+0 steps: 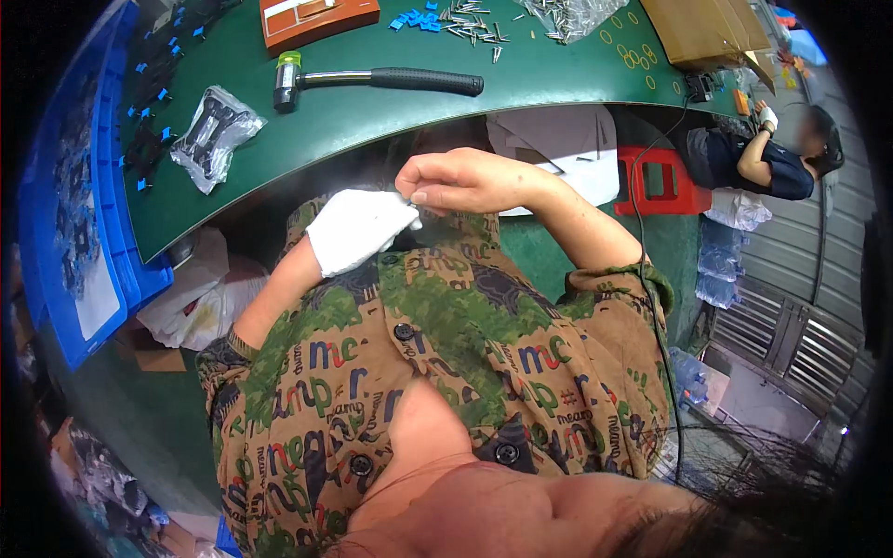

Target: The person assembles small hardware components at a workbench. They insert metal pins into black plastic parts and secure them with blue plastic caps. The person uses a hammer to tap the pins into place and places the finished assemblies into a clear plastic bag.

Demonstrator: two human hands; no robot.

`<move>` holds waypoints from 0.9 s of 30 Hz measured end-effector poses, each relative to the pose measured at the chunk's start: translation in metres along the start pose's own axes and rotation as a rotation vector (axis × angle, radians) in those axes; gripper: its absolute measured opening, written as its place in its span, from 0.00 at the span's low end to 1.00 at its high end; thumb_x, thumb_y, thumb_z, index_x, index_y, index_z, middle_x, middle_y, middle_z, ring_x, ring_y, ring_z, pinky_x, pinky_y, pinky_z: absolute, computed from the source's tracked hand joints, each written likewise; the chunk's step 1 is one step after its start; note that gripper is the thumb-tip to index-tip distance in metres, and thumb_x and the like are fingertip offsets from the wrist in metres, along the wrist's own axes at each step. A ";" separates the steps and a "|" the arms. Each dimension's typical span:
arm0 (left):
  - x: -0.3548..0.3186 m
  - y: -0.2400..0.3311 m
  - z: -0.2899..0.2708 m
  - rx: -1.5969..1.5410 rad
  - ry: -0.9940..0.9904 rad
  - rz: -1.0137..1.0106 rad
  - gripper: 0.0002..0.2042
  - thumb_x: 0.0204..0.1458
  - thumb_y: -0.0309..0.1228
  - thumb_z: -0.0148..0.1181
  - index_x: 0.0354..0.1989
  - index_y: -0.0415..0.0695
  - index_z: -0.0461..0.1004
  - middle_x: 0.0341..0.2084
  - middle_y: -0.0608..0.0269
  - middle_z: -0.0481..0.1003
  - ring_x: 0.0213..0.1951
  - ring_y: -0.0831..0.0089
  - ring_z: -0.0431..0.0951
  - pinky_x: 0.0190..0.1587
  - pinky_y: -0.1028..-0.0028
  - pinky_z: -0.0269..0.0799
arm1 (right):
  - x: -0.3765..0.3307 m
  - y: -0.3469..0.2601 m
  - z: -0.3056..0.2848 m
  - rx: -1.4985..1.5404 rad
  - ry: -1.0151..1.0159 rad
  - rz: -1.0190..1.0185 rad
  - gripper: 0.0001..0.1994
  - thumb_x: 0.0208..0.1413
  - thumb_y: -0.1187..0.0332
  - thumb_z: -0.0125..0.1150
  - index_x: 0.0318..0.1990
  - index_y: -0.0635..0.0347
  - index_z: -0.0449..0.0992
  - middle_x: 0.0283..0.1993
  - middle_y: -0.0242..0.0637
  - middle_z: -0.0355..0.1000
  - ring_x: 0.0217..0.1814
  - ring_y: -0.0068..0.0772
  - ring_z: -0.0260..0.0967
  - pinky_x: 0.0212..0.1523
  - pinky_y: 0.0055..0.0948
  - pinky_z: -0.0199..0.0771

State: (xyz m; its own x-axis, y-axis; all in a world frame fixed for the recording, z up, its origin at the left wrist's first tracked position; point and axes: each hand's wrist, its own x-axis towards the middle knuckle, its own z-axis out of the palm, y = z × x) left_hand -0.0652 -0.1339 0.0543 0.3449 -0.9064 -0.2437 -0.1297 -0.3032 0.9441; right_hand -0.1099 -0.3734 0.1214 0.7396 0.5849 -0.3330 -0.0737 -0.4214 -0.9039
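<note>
My left hand [361, 231], in a white glove, and my bare right hand [462, 181] meet in front of my body, just below the edge of the green table [381, 132]. Both have their fingers closed and the fingertips touch. Whatever lies between them is too small and covered to name. On the table beyond my hands rests a mallet [391, 80] with a black grip and a yellow-green face on its head. A clear plastic bag of black parts [216, 138] lies left of it, nearest my gloved hand.
Orange box [316, 20], blue clips [416, 19], loose screws [473, 20], a bag of screws [572, 17], yellowish rings [637, 58] and a cardboard box [712, 33] occupy the table. A blue bin [107, 200] stands left. Right are a red stool [662, 181] and another person [767, 158].
</note>
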 end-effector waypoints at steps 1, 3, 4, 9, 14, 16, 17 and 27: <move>-0.001 0.000 0.001 -0.018 -0.015 -0.030 0.13 0.66 0.39 0.54 0.45 0.45 0.82 0.28 0.59 0.80 0.27 0.65 0.77 0.33 0.67 0.74 | 0.000 -0.001 0.000 -0.015 -0.010 0.012 0.09 0.70 0.66 0.52 0.50 0.60 0.72 0.32 0.29 0.70 0.33 0.21 0.67 0.39 0.28 0.72; -0.003 -0.012 0.006 0.062 0.012 0.086 0.13 0.66 0.38 0.54 0.45 0.46 0.82 0.29 0.59 0.80 0.27 0.64 0.78 0.33 0.66 0.74 | -0.001 -0.002 0.003 -0.045 -0.011 0.024 0.09 0.70 0.66 0.52 0.50 0.60 0.73 0.33 0.31 0.72 0.34 0.24 0.70 0.40 0.30 0.73; -0.003 -0.014 0.007 0.100 0.026 0.146 0.12 0.66 0.38 0.54 0.45 0.46 0.82 0.29 0.59 0.80 0.28 0.63 0.78 0.33 0.66 0.74 | -0.002 -0.002 0.005 -0.060 -0.012 0.032 0.09 0.69 0.66 0.53 0.50 0.60 0.73 0.34 0.32 0.73 0.35 0.26 0.72 0.41 0.31 0.73; -0.003 -0.014 0.012 0.209 0.055 0.226 0.13 0.66 0.39 0.53 0.43 0.47 0.81 0.28 0.60 0.80 0.28 0.63 0.79 0.32 0.65 0.74 | -0.007 0.001 0.015 -0.176 0.089 -0.075 0.09 0.69 0.65 0.52 0.51 0.57 0.73 0.37 0.38 0.78 0.39 0.42 0.77 0.43 0.38 0.76; -0.002 -0.006 0.014 0.017 0.018 -0.012 0.17 0.66 0.44 0.54 0.37 0.45 0.82 0.20 0.61 0.75 0.22 0.67 0.74 0.29 0.67 0.70 | -0.009 0.010 0.022 -0.171 0.084 -0.084 0.09 0.69 0.65 0.52 0.50 0.57 0.73 0.35 0.37 0.77 0.37 0.38 0.77 0.42 0.36 0.76; -0.002 -0.005 0.015 -0.101 0.033 -0.091 0.19 0.66 0.46 0.54 0.35 0.44 0.82 0.17 0.63 0.73 0.21 0.70 0.72 0.27 0.68 0.68 | -0.006 0.007 0.020 -0.023 0.043 0.026 0.09 0.69 0.66 0.52 0.50 0.57 0.73 0.33 0.36 0.76 0.36 0.34 0.77 0.41 0.35 0.75; -0.002 -0.005 0.015 -0.139 0.041 -0.112 0.19 0.66 0.46 0.54 0.35 0.44 0.82 0.16 0.64 0.73 0.21 0.71 0.71 0.27 0.68 0.68 | -0.006 0.008 0.021 -0.014 0.067 0.013 0.09 0.69 0.65 0.52 0.50 0.57 0.73 0.33 0.36 0.76 0.35 0.33 0.76 0.40 0.34 0.75; 0.000 0.000 0.007 -0.173 0.029 -0.099 0.18 0.66 0.44 0.54 0.37 0.42 0.82 0.17 0.66 0.72 0.21 0.76 0.70 0.28 0.72 0.67 | 0.001 0.019 0.017 -0.080 0.292 -0.153 0.11 0.67 0.67 0.57 0.52 0.60 0.75 0.37 0.31 0.75 0.36 0.20 0.73 0.37 0.27 0.75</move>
State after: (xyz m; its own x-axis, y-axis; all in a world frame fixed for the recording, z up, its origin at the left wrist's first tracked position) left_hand -0.0720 -0.1357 0.0523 0.3754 -0.8650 -0.3330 0.0669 -0.3331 0.9405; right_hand -0.1221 -0.3687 0.0991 0.8994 0.4270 -0.0934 0.0974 -0.4043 -0.9094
